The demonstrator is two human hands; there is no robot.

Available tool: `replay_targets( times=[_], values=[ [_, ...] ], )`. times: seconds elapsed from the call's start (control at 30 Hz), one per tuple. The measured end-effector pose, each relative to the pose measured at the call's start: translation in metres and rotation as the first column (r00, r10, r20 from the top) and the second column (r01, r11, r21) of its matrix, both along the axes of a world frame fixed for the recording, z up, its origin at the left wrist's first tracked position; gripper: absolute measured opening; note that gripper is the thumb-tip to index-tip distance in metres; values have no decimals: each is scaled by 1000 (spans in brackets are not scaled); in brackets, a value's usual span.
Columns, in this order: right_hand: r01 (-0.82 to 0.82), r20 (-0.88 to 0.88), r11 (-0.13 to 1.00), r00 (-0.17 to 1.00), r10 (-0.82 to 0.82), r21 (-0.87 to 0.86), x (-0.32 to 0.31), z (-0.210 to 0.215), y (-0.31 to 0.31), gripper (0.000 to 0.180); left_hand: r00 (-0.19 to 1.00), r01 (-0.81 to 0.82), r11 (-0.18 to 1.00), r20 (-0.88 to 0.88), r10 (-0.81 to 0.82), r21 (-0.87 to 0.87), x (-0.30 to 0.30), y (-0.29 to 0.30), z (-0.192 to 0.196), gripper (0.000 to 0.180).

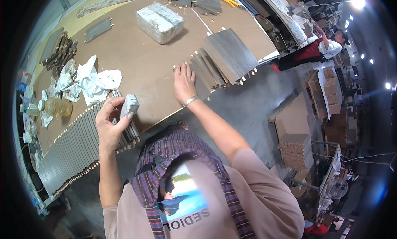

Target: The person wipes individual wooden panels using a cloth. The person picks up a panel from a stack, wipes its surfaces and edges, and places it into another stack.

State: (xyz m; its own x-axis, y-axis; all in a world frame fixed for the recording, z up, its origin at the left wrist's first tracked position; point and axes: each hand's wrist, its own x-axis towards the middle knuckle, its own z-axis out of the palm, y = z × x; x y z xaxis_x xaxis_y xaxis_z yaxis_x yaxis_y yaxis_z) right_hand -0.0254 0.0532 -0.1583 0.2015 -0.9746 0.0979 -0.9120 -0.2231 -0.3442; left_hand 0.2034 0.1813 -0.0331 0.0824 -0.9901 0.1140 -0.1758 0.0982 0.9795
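Observation:
My left hand (111, 122) grips a small grey block (130, 105), like a sanding block, between thumb and fingers. It is above the right end of a long row of grey wooden slats (78, 135) packed side by side, with pale dowel pegs at their ends. Stretched out over the brown tabletop (153, 73), my right hand (184, 85) holds nothing. Beside its fingers, to the right, lies a fanned stack of grey wooden boards (229, 56) with pale pegs, overhanging the table edge.
A wrapped white block (160, 23) stands farther back. Crumpled white paper (97, 79) and a jar of yellowish liquid (58, 107) lie left. More dark slats (61, 52) are piled far left. Yellow-handled pliers (230, 2) lie at the back. Another person (326, 48) stands at right.

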Motion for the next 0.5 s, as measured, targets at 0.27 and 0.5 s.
replay_targets(
  times=[0.27,0.5],
  values=[
    [-219,399,951,910,117,219,63,12,38,56,982,-182,983,-37,183,17,35,38,0,36],
    [-629,881,635,431,-194,448,107,-36,67,61,952,-296,954,-67,300,54,59,69,1,36]
  ],
)
